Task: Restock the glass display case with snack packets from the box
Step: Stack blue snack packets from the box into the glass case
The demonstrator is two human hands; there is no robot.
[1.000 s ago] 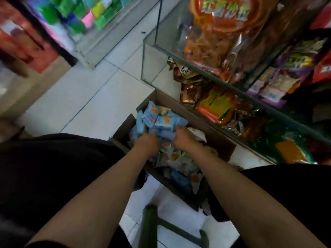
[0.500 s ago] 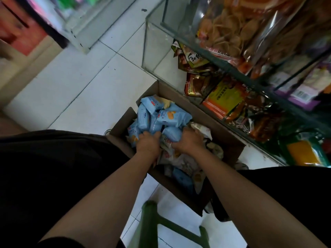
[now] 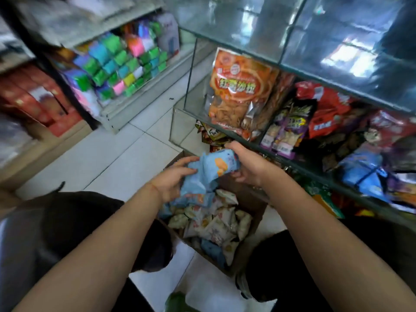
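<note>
Floor (image 3: pixel 117 158): pale square tiles.
Left shelf (image 3: pixel 135 102): low, white-edged, stacked with colourful wrapped packs (image 3: pixel 126 64) in green, pink, blue.
Far left: red boxes (image 3: pixel 33 97), blurred.
Bottom edge: green stool (image 3: pixel 177 302), partly visible.

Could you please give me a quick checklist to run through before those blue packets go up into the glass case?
1. Left hand holds the bundle of light blue snack packets: ok.
2. Right hand grips the bundle's far end: ok.
3. Bundle lifted above the brown cardboard box: ok.
4. No packet slipping from the bundle's underside: cannot tell, the lower ones droop.
5. Free room on the glass display case shelf beside the big orange snack bag: cannot tell.
6. Box has cream packets left: ok.
</note>
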